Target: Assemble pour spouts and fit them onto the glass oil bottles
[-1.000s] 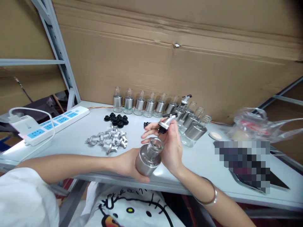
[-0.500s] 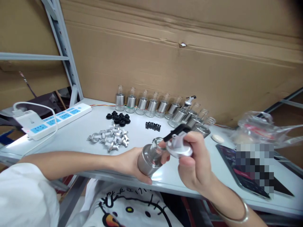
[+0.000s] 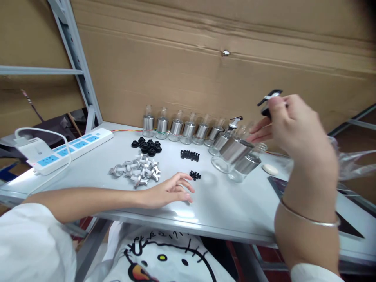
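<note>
My right hand (image 3: 290, 121) is closed around the neck and pourer of a glass bottle with a steel band (image 3: 233, 150). The silver and black pourer (image 3: 272, 97) shows above my fingers, which hide the join. This bottle leans among the others at the right end of the row, in front of a bottle with a pourer (image 3: 234, 122) on top. My left hand (image 3: 173, 190) lies open and holds nothing, its fingers slightly curled over the table. Close to its fingertips are small black caps (image 3: 195, 175).
Several steel-banded bottles (image 3: 176, 128) line the back of the table. Black stoppers (image 3: 147, 147), silver pourer parts (image 3: 136, 170) and black clips (image 3: 190, 155) lie in groups. A white power strip (image 3: 73, 149) is left; a tablet (image 3: 277, 186) and white oval object (image 3: 269, 169) are right.
The bottle has left my left hand and moved right and back to the row, with my right hand on it. My left hand has opened. The small black caps are now uncovered.
</note>
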`<state>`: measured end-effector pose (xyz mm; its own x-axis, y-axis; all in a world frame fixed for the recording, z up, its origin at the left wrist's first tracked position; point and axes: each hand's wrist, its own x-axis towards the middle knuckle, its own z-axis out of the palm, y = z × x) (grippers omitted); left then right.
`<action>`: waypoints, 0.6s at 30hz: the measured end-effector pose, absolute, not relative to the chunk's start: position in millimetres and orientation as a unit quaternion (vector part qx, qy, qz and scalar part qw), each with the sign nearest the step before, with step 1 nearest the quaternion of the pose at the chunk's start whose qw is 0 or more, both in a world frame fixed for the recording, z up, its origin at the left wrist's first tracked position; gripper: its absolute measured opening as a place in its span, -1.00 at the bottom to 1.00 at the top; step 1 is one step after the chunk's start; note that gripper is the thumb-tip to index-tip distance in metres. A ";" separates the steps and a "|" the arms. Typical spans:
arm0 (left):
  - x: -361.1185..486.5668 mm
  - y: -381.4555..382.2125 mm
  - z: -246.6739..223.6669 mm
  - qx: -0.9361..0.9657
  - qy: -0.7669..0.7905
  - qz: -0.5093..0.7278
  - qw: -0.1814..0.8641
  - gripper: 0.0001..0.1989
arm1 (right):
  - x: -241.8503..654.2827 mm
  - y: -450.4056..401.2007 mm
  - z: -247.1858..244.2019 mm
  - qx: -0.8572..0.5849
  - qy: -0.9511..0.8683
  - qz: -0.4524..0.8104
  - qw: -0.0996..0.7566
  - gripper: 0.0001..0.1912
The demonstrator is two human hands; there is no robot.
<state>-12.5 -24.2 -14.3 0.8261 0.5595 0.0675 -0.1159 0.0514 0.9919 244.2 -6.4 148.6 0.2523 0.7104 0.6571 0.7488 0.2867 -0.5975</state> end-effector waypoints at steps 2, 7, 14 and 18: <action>-12.8 -24.2 -13.2 0.651 0.175 0.233 0.701 -0.56 | 248.0 11.0 142.8 -0.651 -0.567 0.041 0.503 -0.76; -12.7 -22.5 -13.2 0.660 0.183 0.219 0.695 -0.59 | 247.4 38.0 130.4 -0.661 -0.566 0.088 0.486 -0.77; -12.1 -21.8 -15.5 0.664 0.178 0.210 0.695 -0.63 | 265.0 55.8 117.7 -0.686 -0.575 0.104 0.434 -0.71; -11.2 -21.5 -15.2 0.652 0.178 0.214 0.705 -0.62 | 259.5 46.6 120.5 -0.711 -0.574 0.098 0.396 -0.68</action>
